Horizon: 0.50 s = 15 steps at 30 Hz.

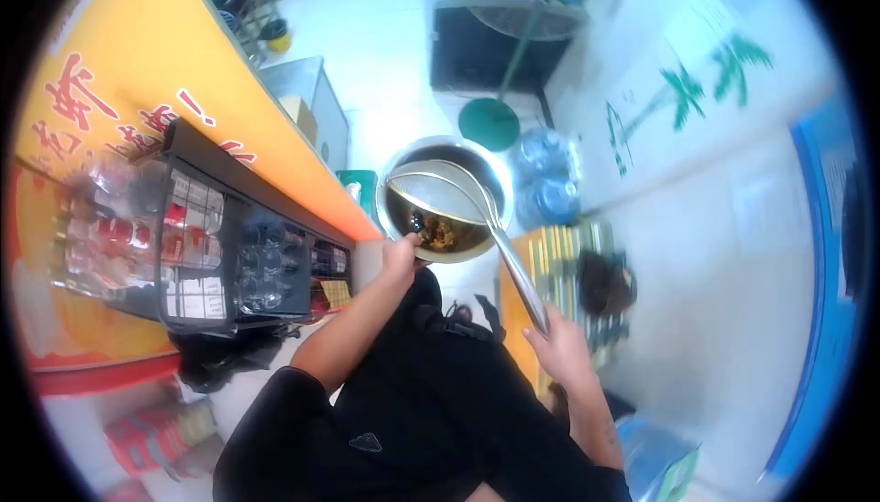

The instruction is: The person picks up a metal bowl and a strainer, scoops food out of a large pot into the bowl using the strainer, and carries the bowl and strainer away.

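Note:
A round metal pot (505, 198) is in front of me at the middle of the head view. My left hand (400, 260) is closed on its near-left rim. Dark brown pieces (444, 234) lie in the bottom, partly covered by a strainer. That strainer (440, 193), round with a fine mesh and a long metal handle, is tilted over the pot's mouth. The fingers of my right hand (556, 346) wrap around the end of its handle, to the right of my body.
At left, a black wire rack (192, 254) with bottles stands beside an orange printed panel (137, 71). Water bottles (550, 181) stand on the floor beyond the pot to the right. Stacked yellow-and-green packs (550, 254) are near my right arm. A fan's green base (489, 123) stands ahead.

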Each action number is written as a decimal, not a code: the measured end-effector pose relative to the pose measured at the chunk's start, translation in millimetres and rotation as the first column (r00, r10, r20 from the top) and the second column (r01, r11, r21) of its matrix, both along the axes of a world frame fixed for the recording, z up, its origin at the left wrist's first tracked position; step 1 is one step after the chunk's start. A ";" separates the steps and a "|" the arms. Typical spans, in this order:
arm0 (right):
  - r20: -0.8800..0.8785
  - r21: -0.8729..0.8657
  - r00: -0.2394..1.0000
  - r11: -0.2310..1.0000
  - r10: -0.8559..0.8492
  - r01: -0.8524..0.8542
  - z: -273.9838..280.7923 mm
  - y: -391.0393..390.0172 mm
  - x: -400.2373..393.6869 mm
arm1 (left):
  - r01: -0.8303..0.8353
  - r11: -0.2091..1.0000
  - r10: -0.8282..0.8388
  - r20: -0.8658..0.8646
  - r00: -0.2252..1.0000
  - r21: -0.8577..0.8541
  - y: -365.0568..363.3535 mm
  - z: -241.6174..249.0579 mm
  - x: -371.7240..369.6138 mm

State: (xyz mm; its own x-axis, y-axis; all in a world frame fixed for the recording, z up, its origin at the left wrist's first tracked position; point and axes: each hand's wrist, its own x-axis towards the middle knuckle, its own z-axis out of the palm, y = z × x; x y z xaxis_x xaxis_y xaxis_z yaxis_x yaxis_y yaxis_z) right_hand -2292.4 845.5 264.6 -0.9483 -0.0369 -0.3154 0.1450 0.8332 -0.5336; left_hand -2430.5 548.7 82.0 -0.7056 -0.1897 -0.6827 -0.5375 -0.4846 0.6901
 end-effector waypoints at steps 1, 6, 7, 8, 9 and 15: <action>0.001 0.002 0.999 0.999 0.042 -0.042 0.4 3.6 -40.1 | -0.054 0.999 0.054 -0.075 0.996 0.004 0.9 5.8 -23.2; 0.057 0.028 0.978 0.979 0.202 -0.204 -7.7 -18.7 -230.5 | -0.216 0.974 0.221 -0.090 0.971 0.062 -29.2 -10.8 -162.5; 0.044 0.057 0.971 0.970 0.233 -0.235 -10.7 -25.7 -264.8 | -0.240 0.969 0.244 -0.082 0.966 0.055 -36.4 -18.9 -187.5; 0.040 0.060 0.964 0.962 0.263 -0.265 -12.4 -35.7 -304.2 | -0.267 0.963 0.270 -0.080 0.960 0.047 -46.4 -23.0 -219.8; 0.017 0.080 0.960 0.957 0.280 -0.280 -13.7 -44.9 -340.5 | -0.299 0.953 0.302 -0.069 0.951 0.051 -55.2 -17.8 -251.5; -0.036 0.014 0.910 0.910 0.414 -0.414 -6.9 -89.9 -538.9 | -0.457 0.887 0.460 -0.036 0.887 0.057 -107.6 -8.1 -399.5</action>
State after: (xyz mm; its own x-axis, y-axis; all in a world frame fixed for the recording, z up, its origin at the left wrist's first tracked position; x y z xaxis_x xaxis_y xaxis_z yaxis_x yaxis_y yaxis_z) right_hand -2831.3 755.6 257.7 -0.8594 -0.4268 -0.2815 -0.2334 0.8174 -0.5267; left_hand -2830.0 441.0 73.9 -0.5791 -0.4690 -0.6668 -0.2153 -0.7009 0.6800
